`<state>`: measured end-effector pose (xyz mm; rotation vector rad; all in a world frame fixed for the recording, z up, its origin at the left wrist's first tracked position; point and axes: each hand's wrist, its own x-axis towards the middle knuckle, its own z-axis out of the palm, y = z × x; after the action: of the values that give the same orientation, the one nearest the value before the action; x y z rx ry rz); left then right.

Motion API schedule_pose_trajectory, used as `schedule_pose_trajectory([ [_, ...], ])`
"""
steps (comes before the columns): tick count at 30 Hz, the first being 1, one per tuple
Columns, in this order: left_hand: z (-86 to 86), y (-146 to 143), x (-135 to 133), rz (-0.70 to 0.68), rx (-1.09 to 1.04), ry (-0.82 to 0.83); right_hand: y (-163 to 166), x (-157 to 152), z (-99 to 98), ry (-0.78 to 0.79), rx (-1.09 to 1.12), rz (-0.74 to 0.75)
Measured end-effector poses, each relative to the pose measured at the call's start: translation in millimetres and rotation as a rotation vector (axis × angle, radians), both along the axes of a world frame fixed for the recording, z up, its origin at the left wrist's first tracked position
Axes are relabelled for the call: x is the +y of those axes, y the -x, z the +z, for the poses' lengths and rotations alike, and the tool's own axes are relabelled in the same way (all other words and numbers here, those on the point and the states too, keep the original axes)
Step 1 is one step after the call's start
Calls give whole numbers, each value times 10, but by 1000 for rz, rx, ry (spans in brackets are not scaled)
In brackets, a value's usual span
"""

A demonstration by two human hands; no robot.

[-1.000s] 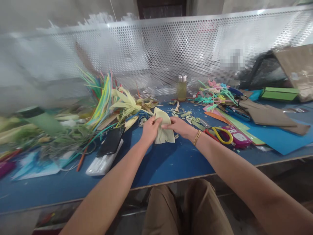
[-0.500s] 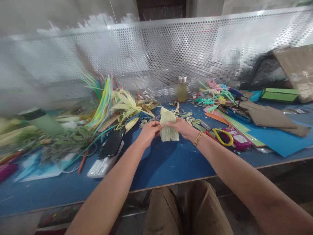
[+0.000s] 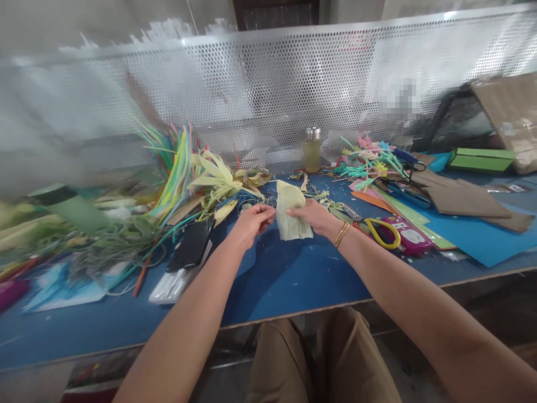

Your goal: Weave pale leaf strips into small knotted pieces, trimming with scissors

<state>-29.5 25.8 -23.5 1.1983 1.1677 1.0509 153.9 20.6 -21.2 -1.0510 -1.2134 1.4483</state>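
Observation:
A pale yellow-green husk piece [image 3: 291, 215] is held a little above the blue table [image 3: 277, 280], near its middle. My right hand [image 3: 312, 215], with a gold bracelet at the wrist, pinches the husk at its right side. My left hand [image 3: 251, 221] is just left of the husk, fingers curled, and is apart from it. Whether something small sits between its fingertips I cannot make out.
Yellow-handled scissors [image 3: 377, 230] lie right of my right hand beside a pink case [image 3: 409, 235]. A black phone [image 3: 191, 245] and clear packet lie to the left. Coloured strips and dried husks [image 3: 184, 179] pile behind. A small jar [image 3: 312, 149] stands before the perforated metal screen [image 3: 293, 89].
My left hand let go of the husk and drew slightly left. My right hand keeps the husk, which has turned and shifted a little to the right.

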Motion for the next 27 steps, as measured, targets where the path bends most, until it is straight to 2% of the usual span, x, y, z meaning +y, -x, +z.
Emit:
schedule_pose_trajectory([
  [6, -37, -46, -27, -96, 70, -6, 5, -3, -25, -7, 7, 47],
  [12, -84, -45, 10, -78, 102, -40, -2, 25, -54, -14, 15, 45],
  [27, -55, -62, -15, -59, 184, -93, -6, 35, -88, -38, -37, 33],
])
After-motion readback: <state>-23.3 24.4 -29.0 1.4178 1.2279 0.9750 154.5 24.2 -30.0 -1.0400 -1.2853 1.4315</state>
